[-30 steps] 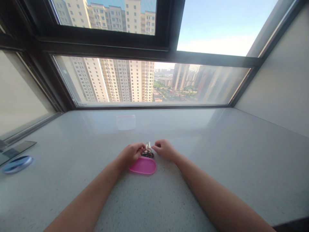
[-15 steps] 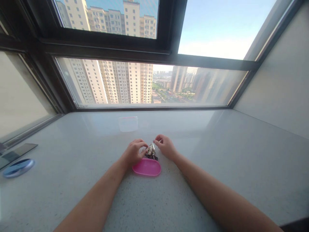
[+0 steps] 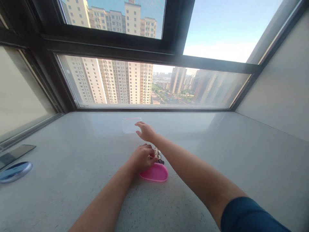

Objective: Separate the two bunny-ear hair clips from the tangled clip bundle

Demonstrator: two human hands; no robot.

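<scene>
Curled fingers of my left hand (image 3: 144, 158) close on a bunch of keys (image 3: 159, 157), just behind a pink oval tray (image 3: 155, 174). Part of the keys is hidden behind that hand and my right forearm. My right hand (image 3: 146, 131) is stretched out farther back, thumb and fingers apart, with nothing in it. Its fingertips are at the right edge of a clear plastic bag (image 3: 129, 126) lying flat on the pale speckled surface; whether they touch it I cannot tell.
A blue-rimmed round object (image 3: 16, 171) and a dark flat glassy panel (image 3: 18, 154) lie at the far left. Behind the surface (image 3: 79, 167) stands a dark-framed window (image 3: 149, 109), and a white wall (image 3: 282, 80) closes the right side.
My right hand has left the keys and moved back and to the left, to the plastic bag. My left hand stays at the keys. The view has shifted slightly.
</scene>
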